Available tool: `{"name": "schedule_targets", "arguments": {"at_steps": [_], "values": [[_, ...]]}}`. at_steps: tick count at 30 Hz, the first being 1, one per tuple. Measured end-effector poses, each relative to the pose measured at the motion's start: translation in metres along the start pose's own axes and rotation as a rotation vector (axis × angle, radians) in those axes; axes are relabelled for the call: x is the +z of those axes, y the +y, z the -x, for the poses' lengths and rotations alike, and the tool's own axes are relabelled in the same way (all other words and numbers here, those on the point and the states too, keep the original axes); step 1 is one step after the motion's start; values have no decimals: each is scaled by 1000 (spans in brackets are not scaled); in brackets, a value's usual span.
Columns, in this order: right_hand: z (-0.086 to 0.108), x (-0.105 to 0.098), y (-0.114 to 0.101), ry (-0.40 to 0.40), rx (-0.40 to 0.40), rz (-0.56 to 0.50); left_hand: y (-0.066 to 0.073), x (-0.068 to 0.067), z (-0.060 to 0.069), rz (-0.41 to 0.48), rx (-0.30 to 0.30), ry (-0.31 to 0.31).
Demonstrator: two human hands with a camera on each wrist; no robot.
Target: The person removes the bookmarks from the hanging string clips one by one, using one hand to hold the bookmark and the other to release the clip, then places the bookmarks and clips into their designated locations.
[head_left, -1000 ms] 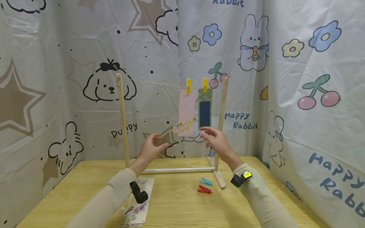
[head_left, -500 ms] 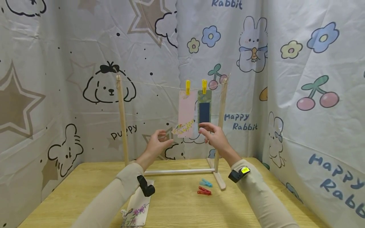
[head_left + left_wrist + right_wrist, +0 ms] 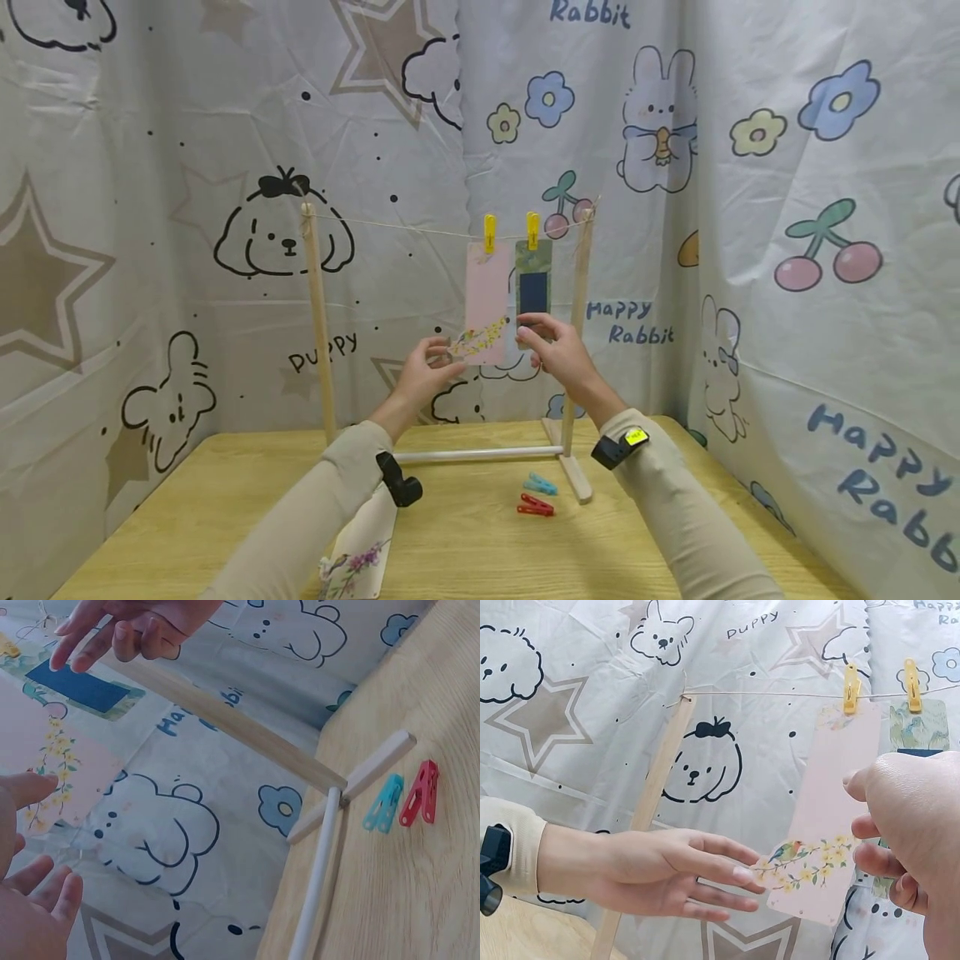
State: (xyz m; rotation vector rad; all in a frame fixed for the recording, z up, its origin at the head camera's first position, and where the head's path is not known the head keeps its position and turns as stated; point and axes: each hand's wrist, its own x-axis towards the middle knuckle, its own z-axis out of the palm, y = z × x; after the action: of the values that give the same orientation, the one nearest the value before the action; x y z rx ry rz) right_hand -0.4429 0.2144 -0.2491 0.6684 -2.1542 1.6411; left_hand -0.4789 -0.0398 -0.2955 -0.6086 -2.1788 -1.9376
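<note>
Two cards hang from a string by yellow clips (image 3: pixel 490 234): a pink card (image 3: pixel 486 287) with yellow flowers and a bird, and to its right a green card (image 3: pixel 533 292) with a dark blue panel. My left hand (image 3: pixel 424 377), fingers loosely spread, is at the pink card's lower left edge; whether it touches is unclear. In the right wrist view the left fingertips lie beside the printed bird. My right hand (image 3: pixel 561 354), fingers relaxed and slightly bent, is in front of the green card's lower part and holds nothing. Contact there cannot be told.
Wooden posts (image 3: pixel 317 325) and a white bottom bar (image 3: pixel 480 455) form the rack on the table (image 3: pixel 465 550). A blue clip (image 3: pixel 540 483) and a red clip (image 3: pixel 536 505) lie near its right foot (image 3: pixel 576 478). Another flowered card (image 3: pixel 360 554) lies at front left, partly under my left forearm.
My left hand has moved right and slightly up to the pink card's edge. My right hand has risen a little in front of the green card. The view has shifted slightly.
</note>
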Motion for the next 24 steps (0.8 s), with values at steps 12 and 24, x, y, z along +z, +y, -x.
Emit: {"name": "schedule_targets", "arguments": {"at_steps": [12,24], "values": [[-7,3,-8,13,-24,14,-2,13,-7,24,-32,20],[-19,4,-13,33,-22,7,-1,19,-7,80,-35,75]]}}
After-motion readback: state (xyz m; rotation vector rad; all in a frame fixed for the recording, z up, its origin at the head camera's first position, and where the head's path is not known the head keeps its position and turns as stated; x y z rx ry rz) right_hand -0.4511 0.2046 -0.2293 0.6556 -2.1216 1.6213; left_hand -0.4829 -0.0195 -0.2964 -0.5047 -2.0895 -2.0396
